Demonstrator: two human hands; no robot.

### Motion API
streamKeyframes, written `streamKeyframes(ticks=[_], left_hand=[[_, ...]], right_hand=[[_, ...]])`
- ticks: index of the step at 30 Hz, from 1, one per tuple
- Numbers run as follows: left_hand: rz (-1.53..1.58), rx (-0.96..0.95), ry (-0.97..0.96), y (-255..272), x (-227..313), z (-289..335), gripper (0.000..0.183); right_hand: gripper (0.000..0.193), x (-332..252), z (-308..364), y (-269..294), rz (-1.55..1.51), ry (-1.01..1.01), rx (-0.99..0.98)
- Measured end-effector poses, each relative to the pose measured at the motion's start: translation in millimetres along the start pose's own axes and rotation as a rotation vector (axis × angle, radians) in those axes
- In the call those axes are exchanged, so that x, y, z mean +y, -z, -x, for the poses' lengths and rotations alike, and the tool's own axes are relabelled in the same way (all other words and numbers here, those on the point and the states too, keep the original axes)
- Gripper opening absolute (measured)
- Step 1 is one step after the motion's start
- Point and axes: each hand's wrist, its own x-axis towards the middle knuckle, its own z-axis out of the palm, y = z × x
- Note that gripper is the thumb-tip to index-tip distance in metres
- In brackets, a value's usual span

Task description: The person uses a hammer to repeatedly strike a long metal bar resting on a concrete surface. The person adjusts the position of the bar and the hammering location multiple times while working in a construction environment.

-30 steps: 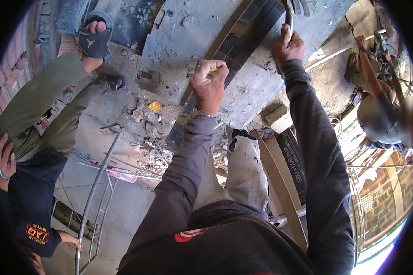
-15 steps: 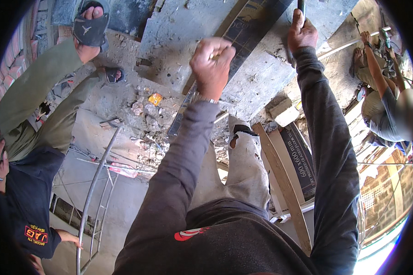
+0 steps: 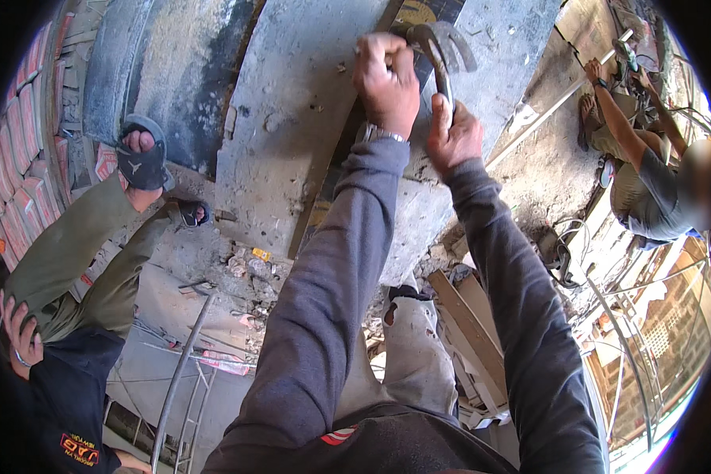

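Observation:
My right hand (image 3: pixel 456 138) is wrapped round the handle of a claw hammer (image 3: pixel 444 59), its thumb lying along the shaft. The hammer's metal head is close beside the fingers of my left hand (image 3: pixel 389 87); whether it touches anything is hidden. My left hand is closed in a pinch, and what sits between its fingertips cannot be made out. Below both hands runs a long dark strip of board (image 3: pixel 341 162) with gold print, lying across a wide grey, dusty sheet (image 3: pixel 284 95).
A co-worker in olive trousers (image 3: pixel 79 245) sits at the left, near a curved metal frame (image 3: pixel 186 363). Another person (image 3: pixel 648 182) crouches at the right by a pale bar (image 3: pixel 521 138). A wooden plank (image 3: pixel 466 332) leans beside my leg; rubble (image 3: pixel 249 276) lies on the floor.
The view has shifted toward the work. My right hand has brought the hammer leftward, from apart to beside my left hand, and the hammer head now shows. My left hand stays pinched.

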Motion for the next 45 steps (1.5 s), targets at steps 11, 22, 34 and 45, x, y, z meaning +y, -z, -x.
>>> streamKeyframes(ticks=[11, 22, 34, 45], left_hand=[[-0.021, -0.131, -0.054, -2.0, -1.4, 5.4, 0.015], [0.017, -0.074, -0.017, -9.2, -5.6, -1.5, 0.013], [0.083, -0.125, -0.141, -56.3, -24.9, -57.2, 0.014], [0.066, -0.14, -0.198, -57.7, -24.3, -63.2, 0.013]], right_hand=[[0.047, -20.5, -18.2, 29.0, -0.045, 0.004, 0.081], [0.049, -0.8, -23.7, 27.5, -0.02, -0.057, -0.013], [0.049, 7.4, -20.8, 22.4, -0.067, -0.035, -0.013], [0.053, -1.6, -20.7, 26.8, -0.073, -0.056, -0.031]])
